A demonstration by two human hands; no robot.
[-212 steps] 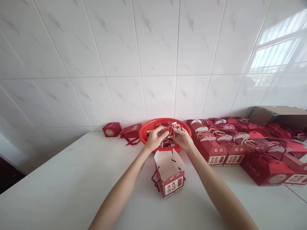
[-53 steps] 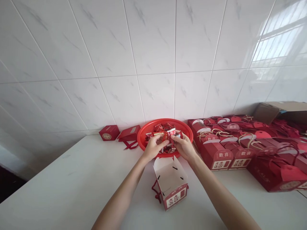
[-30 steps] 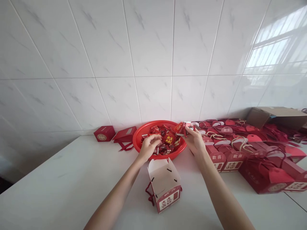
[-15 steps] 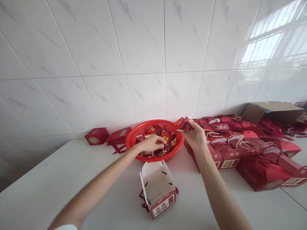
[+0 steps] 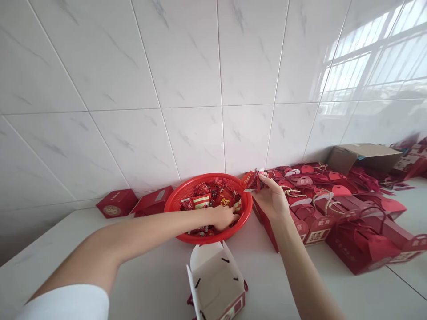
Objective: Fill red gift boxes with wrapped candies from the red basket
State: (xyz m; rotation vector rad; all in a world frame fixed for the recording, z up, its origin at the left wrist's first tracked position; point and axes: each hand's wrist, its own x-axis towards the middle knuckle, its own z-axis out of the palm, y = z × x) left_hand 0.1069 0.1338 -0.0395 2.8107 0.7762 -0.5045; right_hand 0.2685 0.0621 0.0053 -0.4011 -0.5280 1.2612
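A red plastic basket (image 5: 248,214) stands against the tiled wall, holding several wrapped candies (image 5: 202,201). My left hand (image 5: 224,218) reaches down among the candies at the basket's right side; its fingertips are partly hidden, so I cannot see whether it grips anything. Closed around a few red candy packets (image 5: 254,180), my right hand (image 5: 271,196) is just right of the basket's rim. In front of the basket sits an open gift box (image 5: 216,278) with a white inside, its flaps up and nothing visible within.
Several closed red gift boxes (image 5: 363,242) crowd the right side. Behind them lies an open brown carton (image 5: 373,152). Two red boxes (image 5: 116,202) rest by the wall, left of the basket.
My left hand has moved right and deeper into the candies. My right hand still holds its packets. The view has shifted, and the open box now appears lower in it.
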